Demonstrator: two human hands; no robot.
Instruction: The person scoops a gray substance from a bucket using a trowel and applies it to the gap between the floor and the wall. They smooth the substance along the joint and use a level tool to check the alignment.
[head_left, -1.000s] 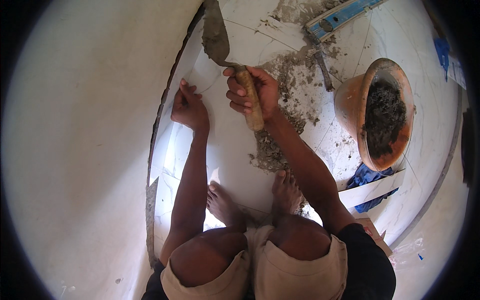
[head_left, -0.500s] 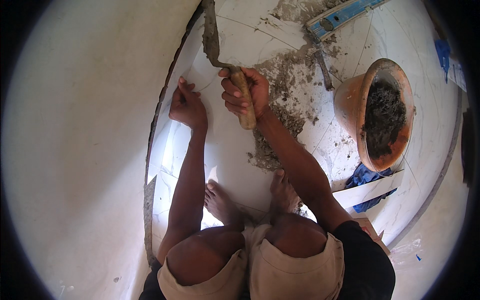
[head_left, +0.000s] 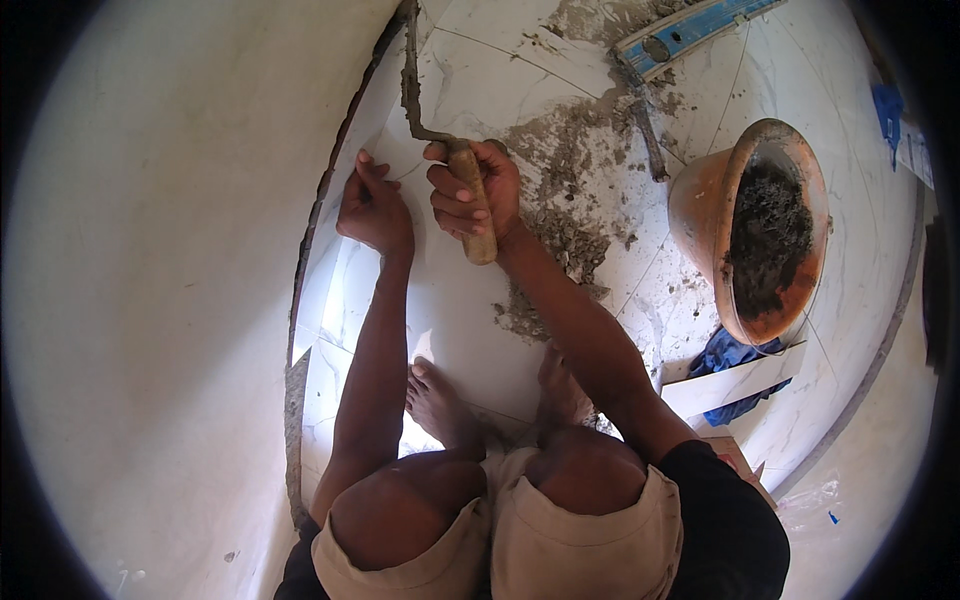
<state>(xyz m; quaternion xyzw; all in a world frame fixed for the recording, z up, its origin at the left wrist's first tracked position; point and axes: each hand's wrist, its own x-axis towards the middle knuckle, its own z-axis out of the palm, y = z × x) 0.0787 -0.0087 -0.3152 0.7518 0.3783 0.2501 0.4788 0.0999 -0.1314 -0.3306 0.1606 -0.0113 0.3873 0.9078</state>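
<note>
My right hand is wrapped round the wooden handle of a trowel. Its narrow blade, coated with grey mortar, points away from me and is turned nearly edge-on. The blade's far end is beside the dark gap where the wall meets the floor tiles. Close to that gap, left of the trowel, my left hand hovers over or rests on a white tile; which one I cannot tell. Its fingers are curled in, with nothing visible in them.
At right a tilted orange bucket holds grey mortar. Wet mortar is smeared over the tiles. A blue level lies at the far side, near a dark-handled tool. A white strip crosses blue cloth. A pale wall rises at left.
My right hand has shifted slightly left and the trowel has turned, so its blade shows narrower and nearer the wall gap. My left hand has stayed nearly still.
</note>
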